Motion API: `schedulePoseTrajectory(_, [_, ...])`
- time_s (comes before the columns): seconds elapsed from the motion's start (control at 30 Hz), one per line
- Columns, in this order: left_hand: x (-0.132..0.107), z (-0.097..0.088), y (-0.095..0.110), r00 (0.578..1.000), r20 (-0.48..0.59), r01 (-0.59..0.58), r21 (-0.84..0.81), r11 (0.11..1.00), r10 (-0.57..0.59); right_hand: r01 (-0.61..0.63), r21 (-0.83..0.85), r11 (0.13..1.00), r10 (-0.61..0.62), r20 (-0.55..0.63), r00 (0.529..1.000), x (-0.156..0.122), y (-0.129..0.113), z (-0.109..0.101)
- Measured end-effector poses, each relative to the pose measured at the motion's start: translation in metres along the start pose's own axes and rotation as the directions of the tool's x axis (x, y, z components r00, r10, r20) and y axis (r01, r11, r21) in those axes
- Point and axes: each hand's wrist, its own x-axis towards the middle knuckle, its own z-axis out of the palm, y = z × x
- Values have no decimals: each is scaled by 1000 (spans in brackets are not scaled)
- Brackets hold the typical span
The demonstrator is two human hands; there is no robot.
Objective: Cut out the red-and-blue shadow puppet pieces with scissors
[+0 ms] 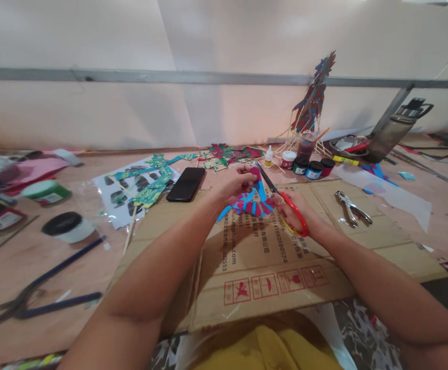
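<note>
Pinched between the fingers of my left hand (241,184) is a painted paper cutout (254,206) in magenta and blue, with strips hanging below the fingers. My right hand (291,210) grips a pair of scissors (295,213) with red handles, its dark blades pointing up and left beside the cutout. Whether the blades touch the paper is hard to make out. Both hands are above a flattened cardboard sheet (262,267) with printed text and red symbols.
A black phone (186,184) lies left of my hands, near yellow-green cutouts (154,187). Paint jars (314,170) and a small glue bottle (269,156) stand behind. A hole punch (353,208) is at right, a tilted drink bottle (395,131) beyond it. Long-handled cutters (50,277) lie left.
</note>
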Motion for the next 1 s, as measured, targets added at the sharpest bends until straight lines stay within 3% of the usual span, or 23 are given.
schedulePoseTrajectory(0.17, [5,-9,-3,999,31,30,62,998,-31,-50,34,998,50,15,999,-5,-8,-4])
schedulePoseTrajectory(0.37, [11,-48,6,1000,2,23,337,941,-26,-186,-195,963,208,100,973,-16,-3,-38])
schedulePoseTrajectory(0.43, [13,-64,7,999,-18,36,456,889,-32,-169,-390,905,217,80,973,-20,12,-54])
schedulePoseTrajectory(0.5, [16,-77,4,998,-36,57,537,842,-45,-158,-590,792,212,23,977,-25,31,-69])
schedulePoseTrajectory(0.6, [19,-86,-6,998,-53,63,632,772,-39,-228,-694,683,264,-57,963,-34,60,-88])
schedulePoseTrajectory(0.7, [22,-83,-15,999,-32,2,707,707,28,-191,-753,629,324,31,946,-41,72,-102])
schedulePoseTrajectory(0.77, [24,-78,-20,992,-29,-60,745,665,122,-159,-786,598,367,92,926,-42,65,-108])
schedulePoseTrajectory(0.87, [25,-70,-26,955,-97,-104,772,627,279,-102,-769,631,235,64,970,-30,37,-103])
schedulePoseTrajectory(0.93, [25,-66,-31,926,-153,-107,771,628,346,10,-656,755,3,18,1000,-10,16,-89])
schedulePoseTrajectory(1.0, [25,-64,-36,897,-201,-108,764,636,394,82,-565,821,-80,29,996,17,1,-68])
